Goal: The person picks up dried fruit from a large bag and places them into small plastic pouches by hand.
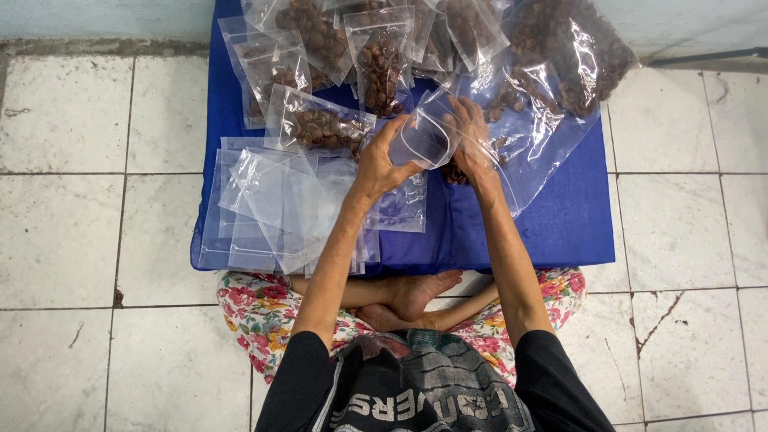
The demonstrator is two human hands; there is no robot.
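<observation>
glossy clear plastic pouch point(424, 138) & bags, matt blue cloth mat point(560, 216), worn smooth white floor tiles point(64, 232).

There is a single view, from a camera worn on the person's head. It looks almost straight down and slightly forward, so the person's own dark shirt fills the bottom edge and the crossed legs sit just above it. The forearms run upward from there, and the left hand point(382, 164) and right hand point(472, 144) meet a little above the middle of the frame, at arm's length from the lens. Beyond and around the hands lies the blue surface point(560, 224), whose far end is cut by the top edge. To either side of the hands the white tiled floor point(80, 232) reaches both side edges.
</observation>
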